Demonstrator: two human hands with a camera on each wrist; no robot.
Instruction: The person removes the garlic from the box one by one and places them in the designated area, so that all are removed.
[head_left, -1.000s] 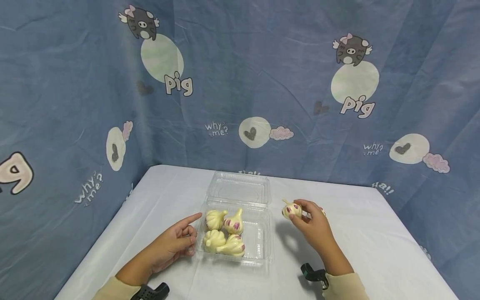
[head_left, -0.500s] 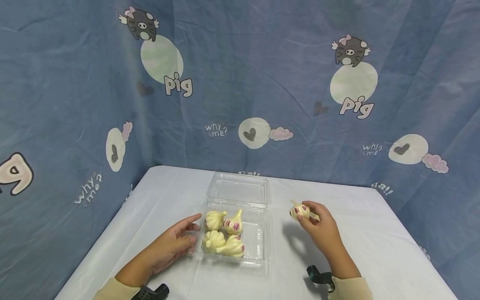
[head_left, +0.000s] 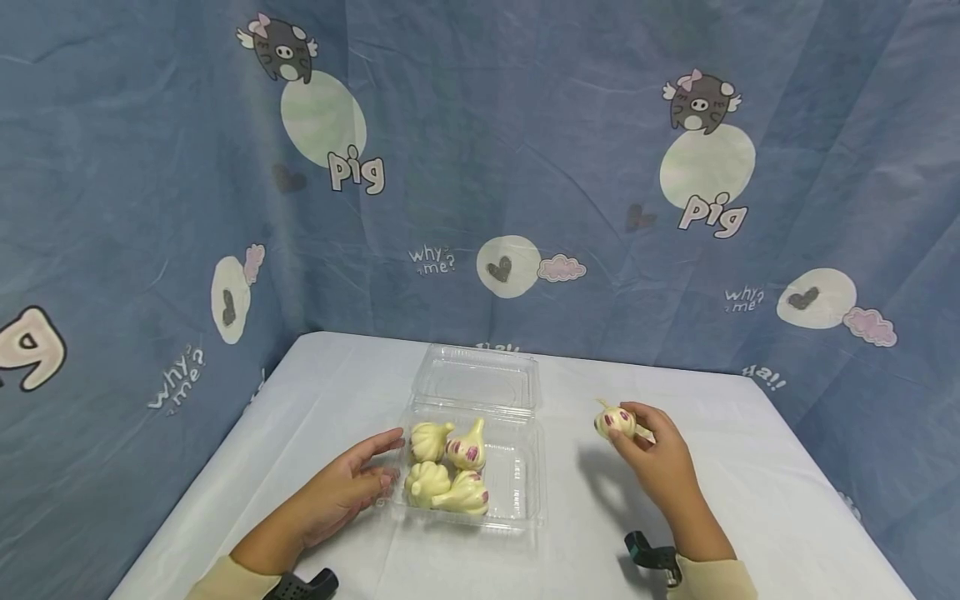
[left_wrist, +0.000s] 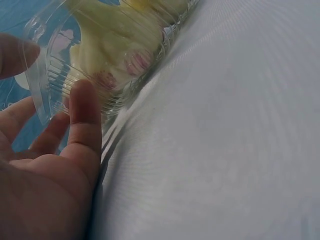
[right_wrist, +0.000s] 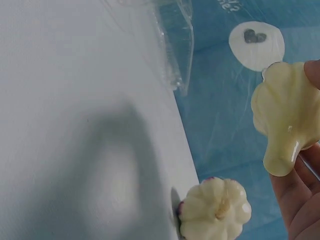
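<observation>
Fingers: right hand (head_left: 663,471) pinches garlic bulb (head_left: 615,422), left hand (head_left: 337,492) spread; I note white tabletop (head_left: 757,467), pig-print backdrop (head_left: 480,133), second bulb (right_wrist: 211,210) cropped below.

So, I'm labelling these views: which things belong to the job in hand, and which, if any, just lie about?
Likely job:
garlic bulb in right hand
clear clamshell container, left hand beside it
four garlic bulbs inside
loose garlic bulb

Just setting:
pig-print curtain
white tablecloth
</observation>
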